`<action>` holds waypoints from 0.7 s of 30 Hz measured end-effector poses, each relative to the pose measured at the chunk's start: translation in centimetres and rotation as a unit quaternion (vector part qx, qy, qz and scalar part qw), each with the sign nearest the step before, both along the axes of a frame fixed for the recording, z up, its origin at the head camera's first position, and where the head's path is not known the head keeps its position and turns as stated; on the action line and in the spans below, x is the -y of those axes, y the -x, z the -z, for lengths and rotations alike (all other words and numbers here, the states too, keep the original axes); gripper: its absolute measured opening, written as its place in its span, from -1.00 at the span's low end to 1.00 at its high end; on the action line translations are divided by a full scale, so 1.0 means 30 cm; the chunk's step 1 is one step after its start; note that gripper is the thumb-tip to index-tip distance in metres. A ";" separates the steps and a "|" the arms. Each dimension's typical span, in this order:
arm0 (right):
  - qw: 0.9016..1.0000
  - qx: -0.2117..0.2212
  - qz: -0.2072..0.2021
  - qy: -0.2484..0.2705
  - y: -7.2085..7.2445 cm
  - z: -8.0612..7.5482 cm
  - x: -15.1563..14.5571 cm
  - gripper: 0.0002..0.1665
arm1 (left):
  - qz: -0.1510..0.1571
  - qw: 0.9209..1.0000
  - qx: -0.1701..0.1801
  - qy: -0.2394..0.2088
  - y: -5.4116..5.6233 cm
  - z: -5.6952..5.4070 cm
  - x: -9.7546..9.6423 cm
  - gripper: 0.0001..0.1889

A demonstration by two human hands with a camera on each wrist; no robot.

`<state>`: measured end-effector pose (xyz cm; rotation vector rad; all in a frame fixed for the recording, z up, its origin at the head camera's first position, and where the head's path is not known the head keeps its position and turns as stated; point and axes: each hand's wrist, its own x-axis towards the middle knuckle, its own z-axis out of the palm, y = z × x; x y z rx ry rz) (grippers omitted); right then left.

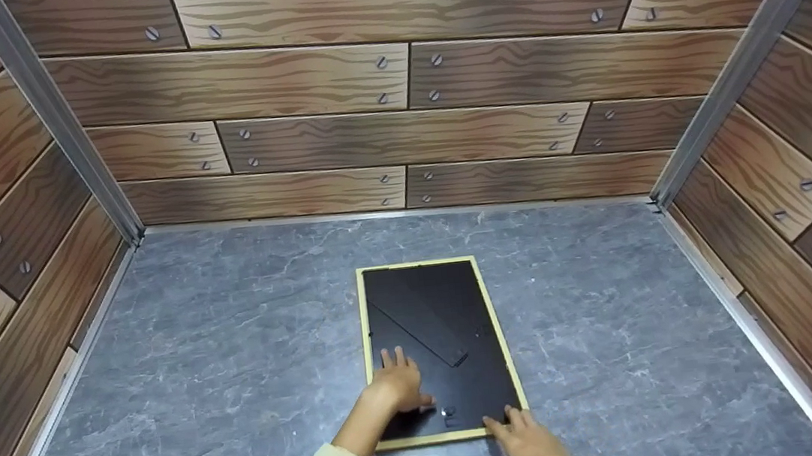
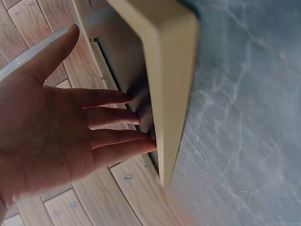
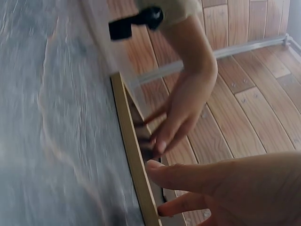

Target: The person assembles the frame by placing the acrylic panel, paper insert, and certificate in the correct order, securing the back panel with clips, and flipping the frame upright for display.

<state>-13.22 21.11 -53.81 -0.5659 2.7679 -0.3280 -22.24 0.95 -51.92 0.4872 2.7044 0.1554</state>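
Note:
A picture frame (image 1: 436,438) with pale yellow edges lies face down on the grey surface, its black backing board (image 1: 419,279) upward. A slanted easel leg (image 1: 435,327) lies folded flat against the board, and a small metal hanger (image 1: 447,412) sits near the bottom edge. My left hand (image 1: 396,384) is over the lower left of the board; in the left wrist view its fingers reach out straight, with the tips at the backing just inside the wooden edge (image 2: 171,84). At the lower right corner, my right hand (image 1: 533,447) has its fingertips at the edge, fingers extended and thumb apart.
The grey marbled surface (image 1: 238,351) extends around the frame. Wood-patterned panels (image 1: 390,78) form walls at the back and both sides, with metal posts (image 1: 63,120) at the corners. A black strap piece (image 3: 136,23) shows by the left sleeve.

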 end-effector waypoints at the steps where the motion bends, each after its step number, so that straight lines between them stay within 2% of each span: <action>1: 1.000 0.002 -0.006 -0.004 -0.004 0.000 0.012 -0.20 | -0.001 1.000 0.000 -0.001 0.007 0.002 0.001 -0.18; 10: 0.995 -0.061 -0.074 -0.025 -0.047 0.013 0.111 -0.21 | 0.002 0.999 -0.025 -0.037 0.066 0.041 0.022 -0.19; 15: 0.987 -0.111 -0.113 -0.030 -0.060 0.027 0.137 -0.28 | 0.004 0.998 -0.024 -0.051 0.078 0.049 0.023 -0.19; 17: 0.986 -0.110 -0.122 -0.027 -0.059 0.024 0.138 -0.29 | 0.004 0.998 -0.029 -0.055 0.078 0.050 0.024 -0.20; 21: 0.991 -0.057 -0.120 0.029 -0.040 -0.002 0.112 -0.31 | 0.001 0.998 -0.043 -0.055 0.064 0.051 0.022 -0.21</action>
